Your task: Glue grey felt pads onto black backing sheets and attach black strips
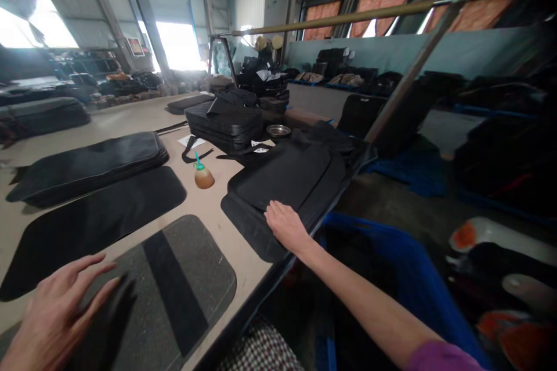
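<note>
My right hand (285, 223) rests at the near edge of a pile of black fabric panels (282, 177), its fingers curled round the edge of a panel. My left hand (65, 307) hovers over the lower left of the table with fingers spread and nothing in them. Beneath it lies a dark grey rounded board (209, 266), crossed by a black strip (174, 290). Beyond the board is a flat black rounded panel (100, 220). Between the panels stands a small squeeze bottle (203, 177) with amber liquid and a green nozzle.
Stacks of black panels lie at the left (91, 162) and farther back (224, 122). A round metal dish (277, 130) sits by the back stack. Below the table's right edge is a blue crate (391, 237). A slanted metal post (413, 69) rises at the right.
</note>
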`<state>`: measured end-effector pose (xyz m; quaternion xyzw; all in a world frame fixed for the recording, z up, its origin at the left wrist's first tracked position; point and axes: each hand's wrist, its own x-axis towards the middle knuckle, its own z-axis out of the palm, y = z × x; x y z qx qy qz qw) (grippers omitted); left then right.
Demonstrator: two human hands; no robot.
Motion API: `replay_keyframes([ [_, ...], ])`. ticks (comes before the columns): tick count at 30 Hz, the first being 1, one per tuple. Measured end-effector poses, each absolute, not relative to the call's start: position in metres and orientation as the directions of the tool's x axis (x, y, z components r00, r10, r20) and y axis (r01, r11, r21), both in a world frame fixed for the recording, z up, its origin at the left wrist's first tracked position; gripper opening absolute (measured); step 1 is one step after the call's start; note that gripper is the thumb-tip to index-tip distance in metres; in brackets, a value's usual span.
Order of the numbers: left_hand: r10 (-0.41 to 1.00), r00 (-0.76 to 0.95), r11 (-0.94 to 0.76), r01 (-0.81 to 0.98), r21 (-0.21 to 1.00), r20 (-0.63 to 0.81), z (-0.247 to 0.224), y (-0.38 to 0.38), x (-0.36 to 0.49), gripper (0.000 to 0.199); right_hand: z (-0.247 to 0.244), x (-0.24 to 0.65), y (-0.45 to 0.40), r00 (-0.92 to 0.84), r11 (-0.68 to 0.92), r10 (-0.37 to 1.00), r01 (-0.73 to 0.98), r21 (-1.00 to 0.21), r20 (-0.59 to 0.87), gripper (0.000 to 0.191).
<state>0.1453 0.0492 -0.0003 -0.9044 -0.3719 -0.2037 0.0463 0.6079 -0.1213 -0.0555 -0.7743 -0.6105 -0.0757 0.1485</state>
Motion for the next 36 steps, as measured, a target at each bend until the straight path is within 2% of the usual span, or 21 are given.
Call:
replay_keyframes([
  [4, 0.576, 0.701, -0.807, 0.569, 0.157, 0.420, 0.008, 0.038, 0.192, 0.039, -0.046, 0.611, -0.115, 0.342, -0.257, 0.892, 0.921, -0.293, 0.294, 0.024],
  [8, 0.580, 0.704, -0.814, 0.510, 0.277, 0.409, 0.007, 0.027, 0.227, 0.037, -0.034, 0.627, -0.112, 0.490, -0.316, 0.834, 0.800, -0.509, 0.253, 0.018],
  [13, 0.691, 0.669, -0.681, 0.476, 0.556, 0.273, 0.008, 0.007, 0.269, 0.039, -0.023, 0.648, -0.114, 0.512, -0.242, 0.841, 0.644, -0.726, 0.174, 0.030],
  [16, 0.769, 0.636, -0.434, 0.446, 0.783, 0.064, 0.015, -0.012, 0.302, 0.042, -0.013, 0.644, -0.121, 0.488, -0.178, 0.854, 0.598, -0.782, 0.178, 0.030],
  [19, 0.772, 0.612, -0.010, 0.284, 0.959, -0.173, 0.019, -0.032, 0.339, 0.055, -0.001, 0.615, -0.132, 0.390, -0.065, 0.894, 0.599, -0.798, 0.220, 0.020],
  [22, 0.700, 0.643, 0.378, 0.036, 0.925, -0.311, 0.018, -0.048, 0.370, 0.064, 0.010, 0.574, -0.142, 0.229, 0.057, 0.940, 0.623, -0.781, 0.252, 0.015],
  [24, 0.654, 0.659, 0.500, -0.007, 0.866, -0.372, 0.015, -0.053, 0.384, 0.058, 0.016, 0.558, -0.145, 0.040, 0.152, 0.975, 0.592, -0.791, 0.217, 0.019],
  [26, 0.665, 0.610, 0.533, 0.017, 0.846, -0.431, 0.012, -0.054, 0.390, 0.052, 0.021, 0.561, -0.143, -0.140, 0.206, 0.978, 0.508, -0.836, 0.155, 0.027],
  [27, 0.688, 0.562, 0.536, 0.030, 0.843, -0.458, 0.010, -0.054, 0.391, 0.050, 0.023, 0.571, -0.141, -0.132, 0.172, 0.984, 0.512, -0.842, 0.121, 0.033],
  [28, 0.713, 0.515, 0.538, 0.035, 0.842, -0.477, 0.009, -0.054, 0.391, 0.049, 0.024, 0.586, -0.138, -0.039, 0.093, 0.996, 0.559, -0.824, 0.086, 0.037],
  [29, 0.732, 0.477, 0.538, 0.033, 0.842, -0.486, 0.007, -0.053, 0.390, 0.048, 0.024, 0.606, -0.134, 0.127, -0.023, 0.989, 0.619, -0.785, 0.071, 0.043],
  [30, 0.744, 0.453, 0.538, 0.029, 0.843, -0.491, 0.005, -0.052, 0.389, 0.047, 0.023, 0.629, -0.129, 0.368, -0.223, 0.927, 0.697, -0.681, 0.073, 0.043],
  [31, 0.751, 0.444, 0.534, 0.026, 0.845, -0.488, 0.003, -0.052, 0.387, 0.047, 0.021, 0.654, -0.125, 0.503, -0.349, 0.860, 0.701, -0.622, 0.084, 0.038],
  [34, 0.764, 0.476, 0.479, 0.036, 0.877, -0.437, -0.005, -0.049, 0.380, 0.048, 0.008, 0.724, -0.114, 0.690, -0.562, 0.720, 0.647, -0.515, 0.081, 0.030],
  [36, 0.788, 0.512, 0.362, 0.065, 0.930, -0.342, -0.011, -0.045, 0.376, 0.050, -0.001, 0.757, -0.111, 0.746, -0.644, 0.662, 0.612, -0.459, 0.065, 0.041],
])
